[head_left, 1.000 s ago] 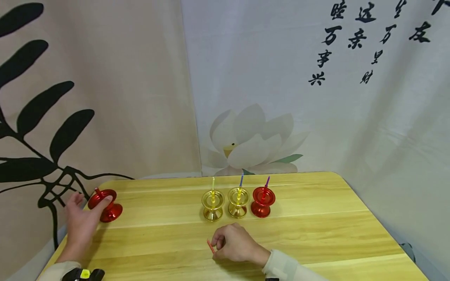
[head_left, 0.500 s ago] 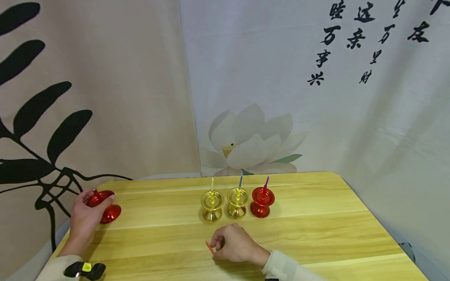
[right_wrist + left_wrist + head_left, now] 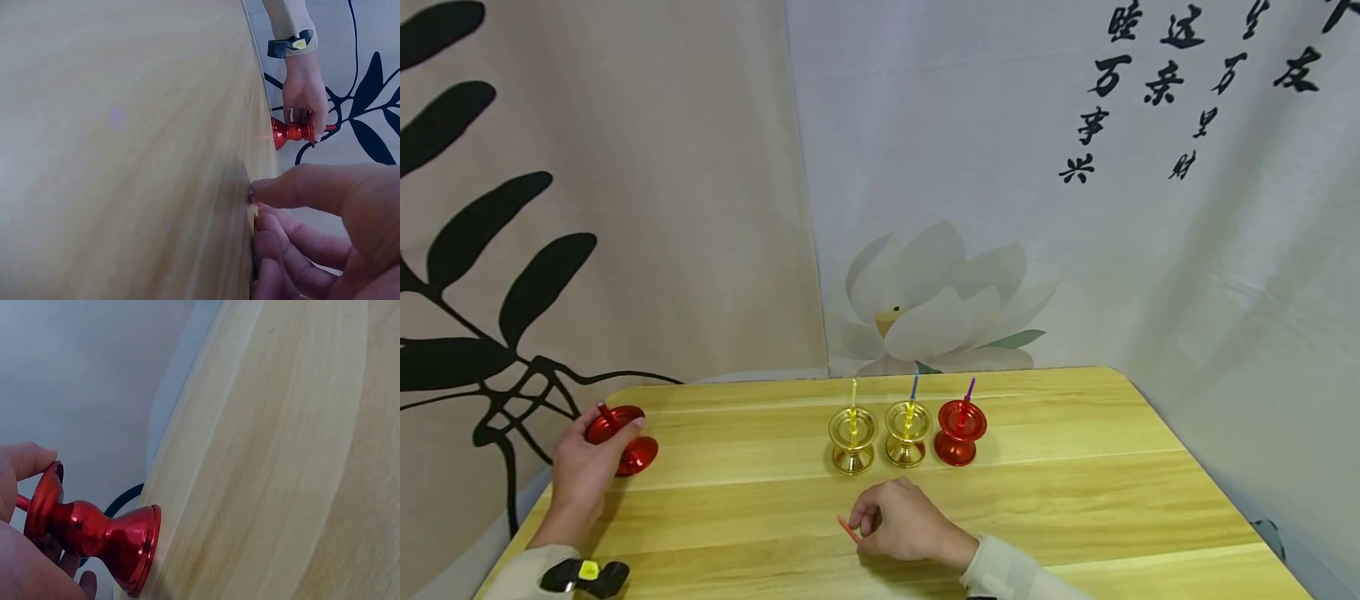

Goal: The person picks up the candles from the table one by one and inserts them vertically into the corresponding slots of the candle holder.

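My left hand (image 3: pixel 598 437) grips the top cup of a red candle holder (image 3: pixel 634 454) at the table's far left edge; a short red candle (image 3: pixel 602 410) stands in it. The left wrist view shows the same holder (image 3: pixel 94 531) with my thumb (image 3: pixel 25 462) on its rim. My right hand (image 3: pixel 863 523) rests on the table near the front and pinches a thin red candle (image 3: pixel 847 528) that lies on the wood. In the right wrist view the fingertips (image 3: pixel 294 190) close on that candle (image 3: pixel 257 204).
Three holders stand in a row mid-table: a gold one (image 3: pixel 853 437) with a yellow candle, a gold one (image 3: pixel 908 433) with a blue candle, a red one (image 3: pixel 959 432) with a purple candle. Printed cloth hangs behind the wooden table (image 3: pixel 1075 483).
My left hand's fingers have closed round the red holder's top, and the holder has shifted slightly left. The right hand has hardly moved.
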`<state>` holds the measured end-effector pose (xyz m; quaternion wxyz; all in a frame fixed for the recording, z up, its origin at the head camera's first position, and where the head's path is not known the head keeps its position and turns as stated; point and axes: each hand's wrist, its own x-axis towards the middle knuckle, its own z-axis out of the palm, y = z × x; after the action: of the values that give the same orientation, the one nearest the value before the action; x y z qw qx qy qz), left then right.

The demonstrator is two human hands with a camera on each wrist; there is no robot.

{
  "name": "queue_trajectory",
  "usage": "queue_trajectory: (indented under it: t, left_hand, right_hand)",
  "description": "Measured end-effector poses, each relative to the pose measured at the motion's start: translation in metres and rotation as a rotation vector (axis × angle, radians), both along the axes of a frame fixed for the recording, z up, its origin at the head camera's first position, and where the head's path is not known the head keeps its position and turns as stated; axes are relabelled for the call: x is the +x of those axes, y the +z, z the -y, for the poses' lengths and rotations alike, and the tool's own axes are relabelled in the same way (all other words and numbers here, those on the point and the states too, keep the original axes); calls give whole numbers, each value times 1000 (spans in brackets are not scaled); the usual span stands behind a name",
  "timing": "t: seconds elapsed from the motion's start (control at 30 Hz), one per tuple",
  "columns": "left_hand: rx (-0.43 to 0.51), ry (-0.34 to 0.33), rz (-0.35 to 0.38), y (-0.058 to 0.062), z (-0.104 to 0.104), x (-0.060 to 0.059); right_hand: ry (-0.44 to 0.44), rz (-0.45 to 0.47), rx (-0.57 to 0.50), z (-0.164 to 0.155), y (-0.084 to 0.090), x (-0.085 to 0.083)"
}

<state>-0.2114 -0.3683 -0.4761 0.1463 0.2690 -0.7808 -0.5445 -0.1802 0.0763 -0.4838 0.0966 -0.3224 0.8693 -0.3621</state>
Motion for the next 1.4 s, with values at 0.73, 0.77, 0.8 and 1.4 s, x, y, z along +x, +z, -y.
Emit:
queue_trajectory:
  t: [0.73, 0.77, 0.8, 1.4]
  left_hand:
    - [-5, -51, -6, -7, -12, -1]
    - [-8, -57, -5, -6, -14, -1]
    - [-4, -63, -6, -6, -15, 0]
    - [7, -169, -37, -7, -36, 3]
  right_hand:
    - [12, 15, -25, 5, 1, -2]
    - [12, 12, -24, 5, 1, -2]
    - [11, 9, -21, 5, 2, -2]
    - [-6, -19, 46, 9, 2, 1]
